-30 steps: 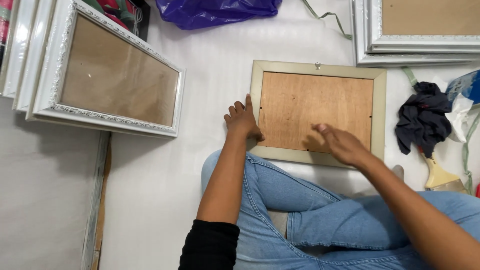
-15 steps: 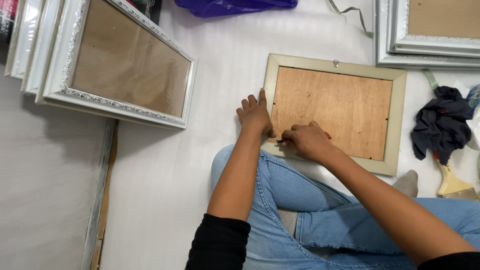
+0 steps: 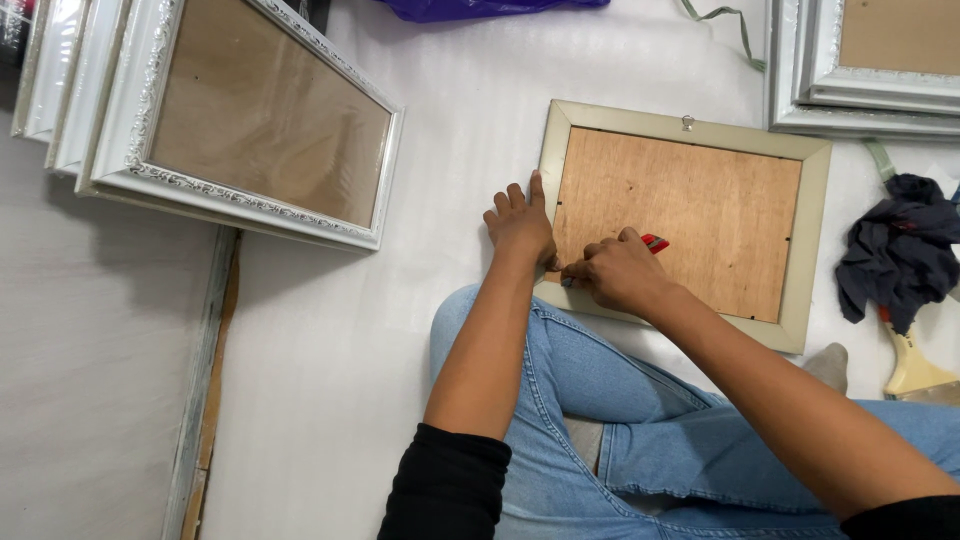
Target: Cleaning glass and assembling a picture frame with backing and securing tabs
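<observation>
Floor (image 3: 330, 350): a white sheet covers it, and everything lies on it; along its left part runs a worn wooden strip (image 3: 205, 380).
Stack of frames, far left (image 3: 215, 120): white ornate frames leaning one over another, the top one showing a brown panel.
Legs (image 3: 640, 440): in blue jeans, folded on the floor at the near edge, with a sock-clad foot (image 3: 828, 365) showing to the right.
Picture frame (image 3: 812, 250): pale greenish, lying face down in the middle, just beyond the knees. Its brown wooden backing board (image 3: 690, 220) faces up, and a small metal hanger (image 3: 687, 123) sits on the far edge.
Frames, far right (image 3: 860, 85): more white frames stacked flat at the top corner.
Purple bag (image 3: 480, 8): plastic, at the far edge, mostly cut off.
Dark cloth (image 3: 895, 255): crumpled, right of the picture frame and apart from it.
Brush (image 3: 910, 365): pale wooden handle, near the cloth, partly under it.
Left hand (image 3: 520, 225): fingers spread and flat, pressing on the near-left corner of the picture frame, palm down.
Right hand (image 3: 620, 272): closed around a small red-handled tool (image 3: 654, 242), just beside the left hand; the tool's tip meets the near-left edge of the backing board. What kind of tool it is cannot be told.
</observation>
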